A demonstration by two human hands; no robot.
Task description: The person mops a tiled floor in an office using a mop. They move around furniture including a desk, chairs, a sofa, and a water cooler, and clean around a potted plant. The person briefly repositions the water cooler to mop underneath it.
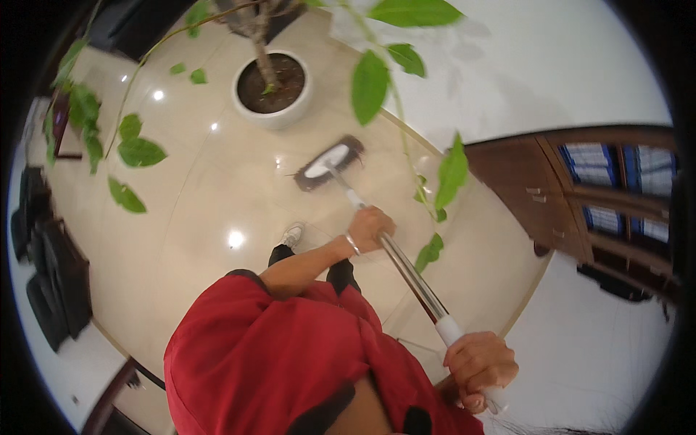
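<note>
A push broom with a metal handle (416, 280) runs from the lower right up to its white head with dark bristles (329, 162), which lies on the glossy beige tiled floor (212, 217). Around the lower part of the handle, nearer the head, my left hand (371, 228) is closed, with a silver bracelet at the wrist. My right hand (481, 370) grips the white upper end of the handle. The broom head is a short way below a round white plant pot (299, 111), which holds soil and a tree trunk.
Green leaves on thin stems (370, 87) hang across the upper view. A wooden cabinet with glazed doors (522, 174) stands at right beside the white wall (505, 70). Black chairs (65, 283) line the left side. My white shoe (292, 234) is on the floor.
</note>
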